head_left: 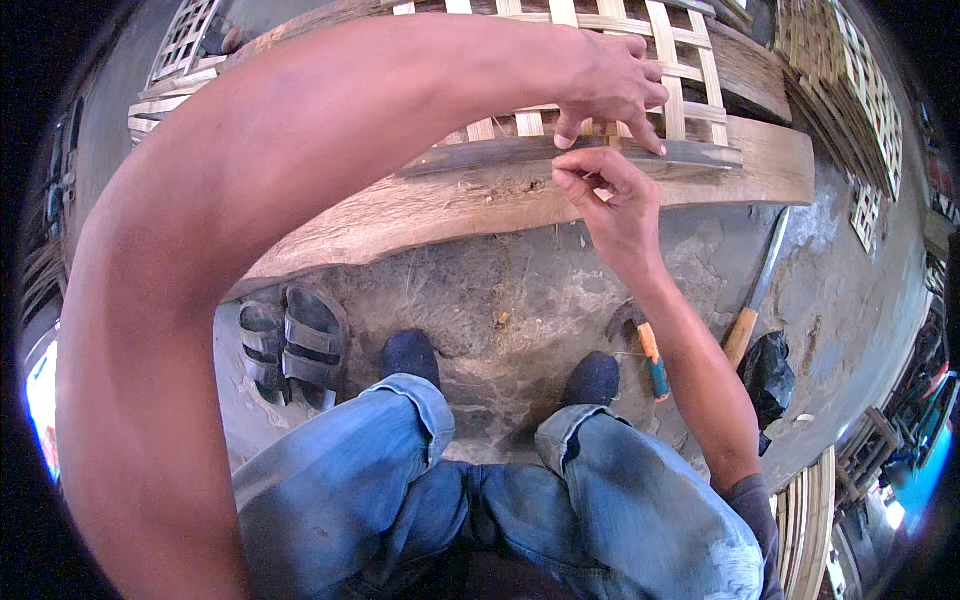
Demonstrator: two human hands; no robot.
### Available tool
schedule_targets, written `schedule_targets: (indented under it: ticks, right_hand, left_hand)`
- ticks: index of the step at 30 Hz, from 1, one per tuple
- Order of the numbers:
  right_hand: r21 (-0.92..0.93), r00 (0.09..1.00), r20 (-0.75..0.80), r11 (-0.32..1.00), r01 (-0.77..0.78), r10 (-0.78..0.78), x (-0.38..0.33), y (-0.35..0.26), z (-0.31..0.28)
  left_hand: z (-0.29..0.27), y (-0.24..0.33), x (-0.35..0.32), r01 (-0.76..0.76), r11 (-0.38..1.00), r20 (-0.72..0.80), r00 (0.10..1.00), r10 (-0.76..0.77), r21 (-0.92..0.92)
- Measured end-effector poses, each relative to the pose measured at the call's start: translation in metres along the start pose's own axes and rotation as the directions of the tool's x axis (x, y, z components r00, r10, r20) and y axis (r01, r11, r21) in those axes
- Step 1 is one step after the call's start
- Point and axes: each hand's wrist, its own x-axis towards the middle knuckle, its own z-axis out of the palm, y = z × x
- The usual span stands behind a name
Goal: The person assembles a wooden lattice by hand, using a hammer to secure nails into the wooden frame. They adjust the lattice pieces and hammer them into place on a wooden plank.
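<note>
A lattice panel (690, 72) of pale wooden strips lies on a thick wooden plank (770, 165). Along its near edge runs a dark, flat strip (705, 153). My left arm reaches across from the left, and my left hand (615, 88) rests on the panel's near edge with fingers spread; thumb and forefinger reach down to the dark strip. Just below it, my right hand (622, 205) is closed in a pinch at the strip, thumb against forefinger. Whatever sits between those fingertips is too small to make out.
On the floor by my right forearm lies a hammer (652, 362) with an orange and teal handle. Beyond it are a long blade (768, 270) with a wooden handle and a black plastic bag (768, 378). Sandals (315, 345) stand at left. More lattice panels (865, 90) lean at far right.
</note>
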Motion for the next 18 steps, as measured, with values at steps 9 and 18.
schedule_targets:
  ticks: [9,18]
  right_hand:
    - [-0.115,0.812,0.557,0.952,0.283,-0.174,-0.030,-0.144,-0.054]
    - [-0.348,0.976,0.219,0.935,0.075,0.003,-0.062,-0.238,-0.105]
  left_hand:
    - [0.003,0.004,0.001,0.014,0.999,0.055,0.998,-0.011,-0.043]
    - [-0.001,0.004,0.005,0.040,0.999,0.132,0.990,-0.040,0.007]
